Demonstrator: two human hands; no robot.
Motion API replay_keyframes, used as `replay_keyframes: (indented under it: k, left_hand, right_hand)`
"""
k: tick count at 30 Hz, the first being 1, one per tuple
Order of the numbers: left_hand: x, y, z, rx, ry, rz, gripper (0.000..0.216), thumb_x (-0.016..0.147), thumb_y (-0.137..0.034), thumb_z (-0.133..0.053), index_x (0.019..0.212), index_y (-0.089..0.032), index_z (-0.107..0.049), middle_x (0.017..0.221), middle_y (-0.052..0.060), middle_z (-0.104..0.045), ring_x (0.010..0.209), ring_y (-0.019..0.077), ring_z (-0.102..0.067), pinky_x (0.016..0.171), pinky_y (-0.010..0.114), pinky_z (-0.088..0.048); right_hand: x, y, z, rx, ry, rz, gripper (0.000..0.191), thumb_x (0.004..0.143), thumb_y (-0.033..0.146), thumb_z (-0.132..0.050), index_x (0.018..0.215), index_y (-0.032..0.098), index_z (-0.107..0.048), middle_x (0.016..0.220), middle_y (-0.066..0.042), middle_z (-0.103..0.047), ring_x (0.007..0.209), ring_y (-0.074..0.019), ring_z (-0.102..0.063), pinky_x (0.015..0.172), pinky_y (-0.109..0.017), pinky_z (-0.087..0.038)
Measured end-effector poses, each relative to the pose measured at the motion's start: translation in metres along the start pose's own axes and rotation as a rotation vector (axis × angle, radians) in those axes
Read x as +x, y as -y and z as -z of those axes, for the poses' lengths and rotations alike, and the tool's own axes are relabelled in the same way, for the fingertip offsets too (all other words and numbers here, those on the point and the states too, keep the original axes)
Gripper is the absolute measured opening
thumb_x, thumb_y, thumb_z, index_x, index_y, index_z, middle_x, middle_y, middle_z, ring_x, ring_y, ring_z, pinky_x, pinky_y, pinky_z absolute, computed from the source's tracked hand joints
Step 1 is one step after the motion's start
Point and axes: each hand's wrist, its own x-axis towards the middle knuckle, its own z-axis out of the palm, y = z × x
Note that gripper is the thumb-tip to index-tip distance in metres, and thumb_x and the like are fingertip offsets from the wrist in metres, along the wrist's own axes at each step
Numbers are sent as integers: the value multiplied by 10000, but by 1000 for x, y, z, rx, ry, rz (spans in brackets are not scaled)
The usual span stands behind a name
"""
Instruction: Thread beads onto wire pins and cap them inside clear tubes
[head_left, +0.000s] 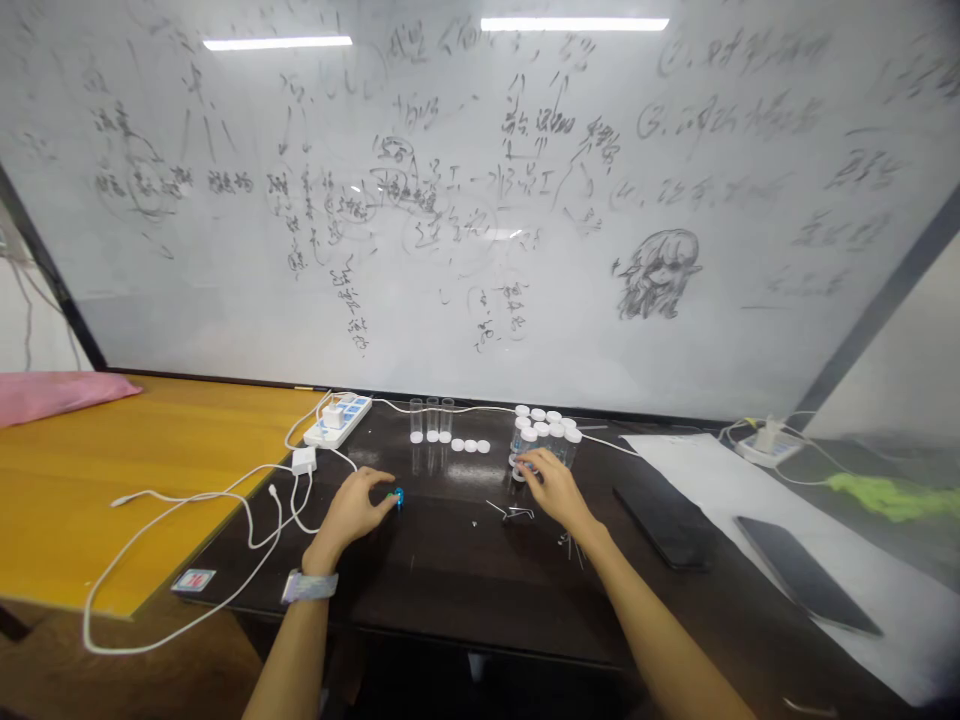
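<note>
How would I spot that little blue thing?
Below the whiteboard, find the dark table. Over it, the left hand is nearer than three clear tubes. At its thumb is the little blue thing, brightly coloured unlike the tubes and white caps.

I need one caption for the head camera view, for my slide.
Left hand near a small blue object, right hand at white-capped clear vials on a dark table.

Bare left hand (354,512): thumb and index finger parted in loose C, wrist (321,562) bent rightward, left forearm (291,655) angled up. Bare right hand (556,487): back up, fingers curled, right forearm (651,620) slanting inward.
</note>
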Motion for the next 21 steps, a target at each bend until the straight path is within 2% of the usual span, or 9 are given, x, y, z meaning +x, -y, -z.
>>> replay_keyframes:
  k: [3, 6, 9, 13, 17, 19, 21]
  left_hand:
    - [-2, 2, -5, 52, 95, -56, 277, 686, -343, -827, 942, -266, -757, 1008, 62, -671, 958, 274, -636, 927, 411, -489]
    - [0, 0, -13, 95, 126, -73, 184, 699, -297, -830, 868, -269, -761, 1014, 61, -641, 956, 277, -611, 908, 416, -481]
    - [1, 2, -18, 107, 145, -79, 108, 742, -242, -793, 839, -261, -750, 982, 56, -641, 935, 273, -603, 874, 405, -479]
    - [0, 8, -23, 123, 152, -76, 175, 762, -171, -762, 913, -258, -746, 933, 53, -667, 938, 275, -605, 861, 399, -477]
    - [1, 10, -22, 108, 128, -92, 126, 754, -177, -771, 861, -243, -765, 899, 66, -662, 917, 276, -609, 863, 413, -488]
    - [3, 5, -19, 45, 90, -80, 86, 742, -212, -785, 819, -247, -769, 906, 67, -658, 923, 280, -619, 872, 426, -500]
    - [6, -3, -16, -97, 50, -39, 74, 739, -259, -786, 809, -246, -763, 936, 66, -680, 940, 282, -642, 895, 441, -513]
  right_hand:
    - [-14, 1, -13, 58, 77, 19, 260, 1009, 336, -454, 1031, 239, -694, 984, -97, -658, 964, -274, -631, 894, -433, -512]
    - [-20, 1, -17, 90, 119, 36, 244, 1003, 326, -470, 1023, 243, -698, 990, -95, -663, 982, -273, -626, 906, -434, -500]
    - [-19, -3, -11, 95, 77, 7, 239, 996, 330, -478, 1003, 234, -698, 976, -93, -668, 948, -267, -630, 880, -422, -501]
    - [-17, -10, 1, 84, -15, -70, 259, 987, 368, -484, 964, 223, -697, 953, -92, -677, 835, -249, -637, 802, -391, -511]
    - [-17, -15, 13, 69, -58, -124, 272, 967, 392, -500, 940, 215, -705, 914, -87, -694, 768, -237, -635, 762, -369, -504]
    - [-18, -17, 22, 58, -2, -144, 276, 957, 390, -503, 946, 213, -714, 895, -79, -706, 755, -230, -637, 741, -351, -497]
    - [-20, -21, 35, 39, 118, -185, 272, 935, 379, -516, 946, 207, -727, 862, -68, -719, 730, -222, -641, 715, -331, -487]
